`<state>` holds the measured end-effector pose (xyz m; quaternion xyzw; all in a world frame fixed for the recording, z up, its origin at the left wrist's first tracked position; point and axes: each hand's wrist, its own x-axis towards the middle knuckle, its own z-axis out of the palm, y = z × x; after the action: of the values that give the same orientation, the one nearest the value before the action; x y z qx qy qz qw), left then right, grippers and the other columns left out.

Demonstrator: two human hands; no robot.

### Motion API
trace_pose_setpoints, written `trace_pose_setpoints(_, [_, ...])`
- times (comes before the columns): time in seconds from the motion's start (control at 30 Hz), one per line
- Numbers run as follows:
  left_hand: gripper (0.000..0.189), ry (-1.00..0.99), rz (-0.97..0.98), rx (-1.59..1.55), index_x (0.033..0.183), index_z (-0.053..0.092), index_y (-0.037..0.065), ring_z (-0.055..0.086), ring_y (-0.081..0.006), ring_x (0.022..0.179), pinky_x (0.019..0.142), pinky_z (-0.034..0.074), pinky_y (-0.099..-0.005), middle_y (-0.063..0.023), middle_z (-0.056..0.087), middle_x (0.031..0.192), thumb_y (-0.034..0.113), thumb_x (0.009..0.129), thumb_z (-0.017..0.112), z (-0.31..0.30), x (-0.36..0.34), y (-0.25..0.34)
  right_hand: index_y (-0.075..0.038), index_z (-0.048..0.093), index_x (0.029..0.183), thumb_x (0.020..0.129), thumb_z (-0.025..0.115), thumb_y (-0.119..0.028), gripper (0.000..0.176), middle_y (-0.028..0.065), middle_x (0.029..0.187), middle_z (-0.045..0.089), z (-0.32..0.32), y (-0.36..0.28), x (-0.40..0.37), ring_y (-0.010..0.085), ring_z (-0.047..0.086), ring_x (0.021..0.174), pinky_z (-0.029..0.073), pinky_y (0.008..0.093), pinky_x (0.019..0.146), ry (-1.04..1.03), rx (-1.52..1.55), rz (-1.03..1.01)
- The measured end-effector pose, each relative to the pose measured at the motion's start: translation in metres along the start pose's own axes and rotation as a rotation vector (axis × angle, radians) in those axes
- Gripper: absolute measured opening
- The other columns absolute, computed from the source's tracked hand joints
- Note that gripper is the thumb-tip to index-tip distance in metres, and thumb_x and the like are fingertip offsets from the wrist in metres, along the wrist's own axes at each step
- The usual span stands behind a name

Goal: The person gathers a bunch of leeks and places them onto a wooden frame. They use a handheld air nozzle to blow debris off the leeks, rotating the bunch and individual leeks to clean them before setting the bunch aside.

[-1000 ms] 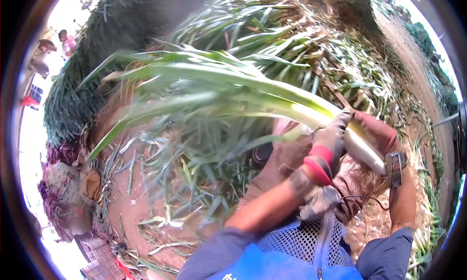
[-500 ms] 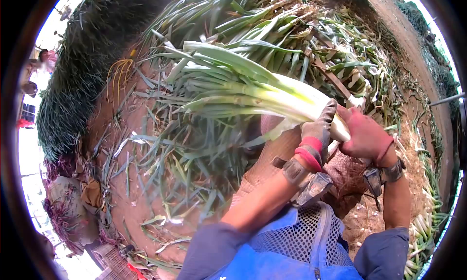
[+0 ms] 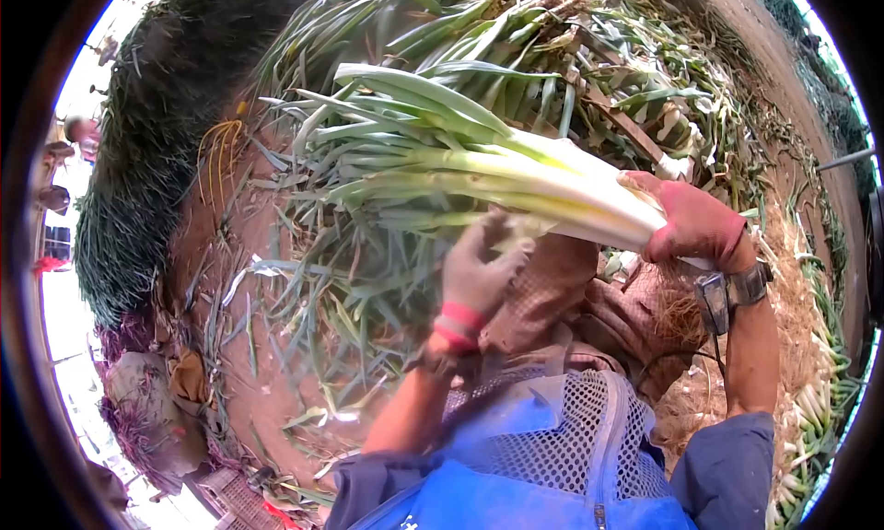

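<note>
A thick bunch of leeks [image 3: 442, 166] lies slanted across the view, white root ends at the right and green leaves spread to the left. My right hand [image 3: 695, 221], in a red-palmed work glove, is closed around the white ends. My left hand [image 3: 483, 267], in a grey glove with a red cuff, is just below the middle of the bunch. Its fingers are curled on a pale outer leek leaf [image 3: 532, 226], slightly smeared by motion. Both hands are above my brown-clad knees [image 3: 543, 291].
Heaped leek leaves and trimmings [image 3: 681, 79] lie ahead, with a wooden bar [image 3: 626, 129] among them. A tall stack of dark green leeks [image 3: 138, 180] stands left, near yellow straps [image 3: 219, 152]. Trimmed leeks [image 3: 815, 410] line the right side. A plastic crate [image 3: 235, 498] sits lower left.
My left hand has left the white ends and moved left and down along the bunch, drawing at an outer leaf. My right hand keeps its hold, and the bunch has turned a little flatter.
</note>
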<state>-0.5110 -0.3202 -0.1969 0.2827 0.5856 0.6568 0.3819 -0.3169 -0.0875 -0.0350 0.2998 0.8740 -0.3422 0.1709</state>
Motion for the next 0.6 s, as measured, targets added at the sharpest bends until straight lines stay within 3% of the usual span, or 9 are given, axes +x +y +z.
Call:
trace_pose_setpoints(0.1, [0.031, -0.043, -0.087, 0.378, 0.127, 0.068, -0.003, 0.074, -0.0175, 0.094, 0.082, 0.059, -0.0287, -0.0097, 0.076, 0.114, 0.012, 0.101, 0.075, -0.011, 0.02, -0.013, 0.001, 0.049, 0.151, 0.056, 0.085, -0.026, 0.105, 0.0199, 0.127, 0.07, -0.002, -0.007, 0.001, 0.0259, 0.067, 0.114, 0.051, 0.0355, 0.107, -0.039, 0.041, 0.065])
trace_pose_setpoints(0.17, [0.029, -0.029, 0.053, 0.746, 0.117, 0.074, 0.0, 0.075, -0.0224, 0.088, 0.081, 0.059, -0.0331, -0.014, 0.078, 0.107, 0.022, 0.097, 0.078, -0.002, 0.022, 0.009, 0.001, 0.049, 0.152, 0.056, 0.085, -0.025, 0.106, 0.02, 0.128, 0.07, 0.001, -0.001, 0.003, 0.026, 0.067, 0.116, 0.05, 0.0354, 0.108, -0.029, 0.031, 0.047])
trace_pose_setpoints(0.27, [0.029, -0.11, 0.078, 0.735, 0.105, 0.078, 0.003, 0.073, -0.0268, 0.078, 0.078, 0.059, -0.0358, -0.0169, 0.077, 0.093, 0.029, 0.092, 0.079, -0.006, 0.022, -0.002, 0.001, 0.049, 0.152, 0.055, 0.086, -0.024, 0.106, 0.0195, 0.13, 0.07, 0.003, 0.005, 0.005, 0.0262, 0.066, 0.117, 0.049, 0.0346, 0.109, 0.008, 0.035, -0.017])
trace_pose_setpoints(0.3, [0.025, -0.157, 0.05, 0.682, 0.094, 0.079, 0.005, 0.07, -0.0269, 0.068, 0.07, 0.057, -0.0376, -0.0168, 0.075, 0.08, 0.03, 0.092, 0.079, -0.005, 0.017, 0.007, 0.001, 0.049, 0.152, 0.056, 0.086, -0.023, 0.106, 0.0193, 0.13, 0.07, 0.002, 0.006, 0.005, 0.0263, 0.066, 0.118, 0.049, 0.0342, 0.11, 0.009, 0.024, -0.007])
trace_pose_setpoints(0.33, [0.032, -0.307, 0.0, 0.876, 0.084, 0.077, 0.006, 0.067, -0.0273, 0.062, 0.063, 0.053, -0.0399, -0.0162, 0.07, 0.071, 0.037, 0.092, 0.078, -0.019, 0.012, 0.01, 0.0, 0.049, 0.152, 0.056, 0.087, -0.022, 0.106, 0.0192, 0.131, 0.069, 0.002, 0.007, 0.005, 0.0264, 0.066, 0.119, 0.048, 0.0337, 0.111, 0.011, 0.013, 0.004])
trace_pose_setpoints(0.4, [0.042, -0.391, -0.114, 0.892, 0.076, 0.073, 0.007, 0.065, -0.0296, 0.061, 0.061, 0.05, -0.0407, -0.0155, 0.066, 0.068, 0.046, 0.09, 0.079, -0.062, -0.012, 0.006, 0.001, 0.049, 0.152, 0.055, 0.087, -0.022, 0.106, 0.0184, 0.131, 0.069, -0.004, -0.004, 0.003, 0.0253, 0.065, 0.12, 0.047, 0.0332, 0.111, -0.019, 0.049, 0.046])
trace_pose_setpoints(0.47, [0.052, -0.52, -0.36, 1.193, 0.089, 0.082, 0.01, 0.075, -0.0353, 0.079, 0.073, 0.057, -0.045, -0.0165, 0.076, 0.082, 0.062, 0.088, 0.076, -0.131, -0.029, -0.026, 0.001, 0.049, 0.152, 0.055, 0.087, -0.021, 0.107, 0.0175, 0.132, 0.069, -0.002, -0.003, 0.002, 0.0242, 0.064, 0.12, 0.047, 0.0327, 0.112, -0.052, 0.093, 0.094])
trace_pose_setpoints(0.53, [0.06, -0.472, -0.616, 1.48, 0.111, 0.082, 0.008, 0.076, -0.0388, 0.092, 0.084, 0.059, -0.0479, -0.0204, 0.078, 0.098, 0.063, 0.09, 0.073, -0.167, -0.037, -0.016, 0.0, 0.049, 0.152, 0.055, 0.087, -0.018, 0.106, 0.0153, 0.131, 0.069, 0.001, 0.002, 0.003, 0.0213, 0.063, 0.12, 0.046, 0.0319, 0.112, -0.019, 0.098, 0.085])
trace_pose_setpoints(0.6, [0.062, -0.272, -0.362, 1.378, 0.125, 0.076, 0.005, 0.078, -0.0306, 0.086, 0.077, 0.06, -0.0424, -0.0176, 0.079, 0.105, 0.057, 0.092, 0.075, -0.192, -0.034, -0.037, 0.0, 0.05, 0.153, 0.054, 0.087, -0.017, 0.107, 0.0133, 0.131, 0.069, 0.003, 0.003, 0.003, 0.0194, 0.063, 0.119, 0.046, 0.0316, 0.111, -0.033, 0.197, 0.094])
